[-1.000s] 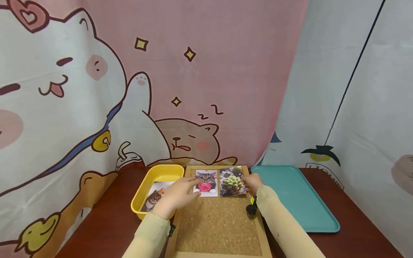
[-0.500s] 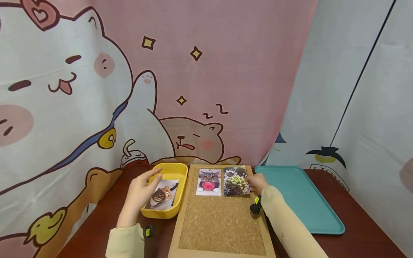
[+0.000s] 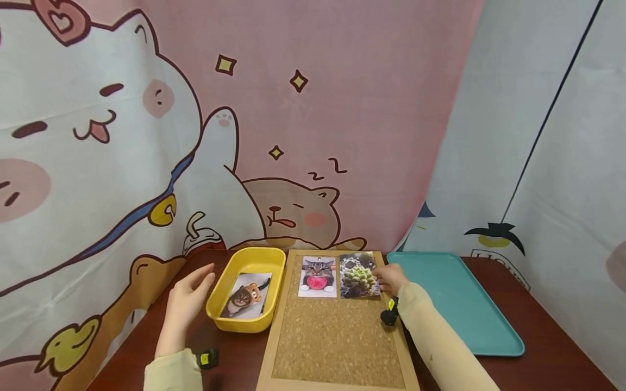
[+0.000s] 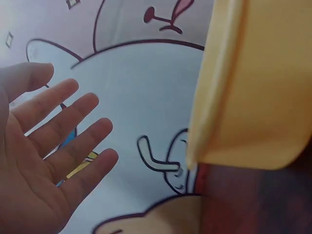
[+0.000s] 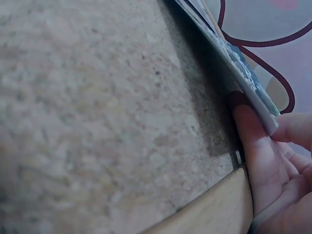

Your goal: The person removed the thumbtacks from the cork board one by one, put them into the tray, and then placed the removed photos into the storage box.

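Observation:
My right hand (image 3: 391,278) pinches the right edge of a succulent photo (image 3: 358,276) at the upper right of a wood-framed cork board (image 3: 337,342). In the right wrist view the thumb and a finger grip the edge of that photo (image 5: 246,83), which stands slightly off the cork. To its left on the board is a photo of a cat with a pink ball (image 3: 317,278), a small pin at its top. My left hand (image 3: 187,298) is raised left of the yellow bin (image 3: 215,320), holding nothing; the left wrist view shows the hand (image 4: 53,151) with fingers spread.
Inside the yellow bin lies a photo of a cat in a bear hat (image 3: 246,296). A teal tray (image 3: 455,298) sits right of the board on the dark red table (image 3: 235,364). A cartoon-printed curtain (image 3: 367,119) hangs behind.
My left hand has moved left, away from the cork board and past the yellow bin. The right hand keeps its hold on the succulent photo. The head view has shifted slightly.

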Demonstrator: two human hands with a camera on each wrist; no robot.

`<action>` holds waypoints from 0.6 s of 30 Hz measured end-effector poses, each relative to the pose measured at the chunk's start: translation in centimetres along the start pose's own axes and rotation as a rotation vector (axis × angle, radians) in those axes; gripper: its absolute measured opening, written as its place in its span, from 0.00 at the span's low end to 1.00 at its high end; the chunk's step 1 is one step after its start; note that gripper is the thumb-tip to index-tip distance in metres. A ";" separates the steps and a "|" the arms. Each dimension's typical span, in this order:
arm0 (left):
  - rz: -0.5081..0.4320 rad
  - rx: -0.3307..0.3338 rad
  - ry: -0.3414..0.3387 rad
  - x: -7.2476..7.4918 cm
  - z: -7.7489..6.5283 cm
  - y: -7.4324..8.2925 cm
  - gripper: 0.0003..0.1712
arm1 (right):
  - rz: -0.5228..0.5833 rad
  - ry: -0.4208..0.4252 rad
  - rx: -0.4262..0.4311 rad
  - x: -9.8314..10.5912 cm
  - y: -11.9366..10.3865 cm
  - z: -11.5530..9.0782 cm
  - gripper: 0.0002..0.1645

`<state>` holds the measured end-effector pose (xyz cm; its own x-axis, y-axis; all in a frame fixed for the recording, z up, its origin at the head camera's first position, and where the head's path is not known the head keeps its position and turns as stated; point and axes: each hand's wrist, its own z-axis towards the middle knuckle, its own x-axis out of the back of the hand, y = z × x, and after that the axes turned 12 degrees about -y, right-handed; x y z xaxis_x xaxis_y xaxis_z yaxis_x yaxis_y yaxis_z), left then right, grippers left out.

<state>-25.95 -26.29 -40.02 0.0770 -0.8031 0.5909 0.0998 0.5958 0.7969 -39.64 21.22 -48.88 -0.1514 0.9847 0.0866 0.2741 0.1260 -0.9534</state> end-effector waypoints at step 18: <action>-0.431 0.189 -0.074 -1.4 1.6 -6.6 0.37 | -0.022 0.015 -0.001 -0.2 -0.1 -0.4 0.13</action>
<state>-28.28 -29.07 -45.91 -0.0035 -0.9791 0.2033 -0.0752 0.2029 0.9763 -39.26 21.10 -48.72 -0.1433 0.9833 0.1119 0.2722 0.1479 -0.9508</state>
